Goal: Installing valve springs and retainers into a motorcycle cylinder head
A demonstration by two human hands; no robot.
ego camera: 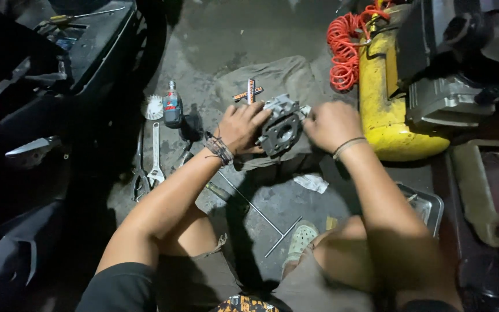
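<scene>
A grey metal engine part (281,128) with a round bore stands tilted on a dirty cloth (272,78) spread on the concrete floor. My left hand (241,126) grips its left side, with braided bands on the wrist. My right hand (331,124) is closed at the part's right edge; whether it holds a small tool or only the part, I cannot tell. A small screwdriver with an orange striped handle (250,91) lies on the cloth just behind the part.
A yellow air tank (383,110) with a coiled red hose (343,49) stands at the right. A spray bottle (172,105), a white brush (154,107), a wrench (156,153) and pliers (140,185) lie at the left. A T-handle tool (261,214) lies near my knees. A metal tray (425,205) sits right. A dark scooter body (41,86) fills the left.
</scene>
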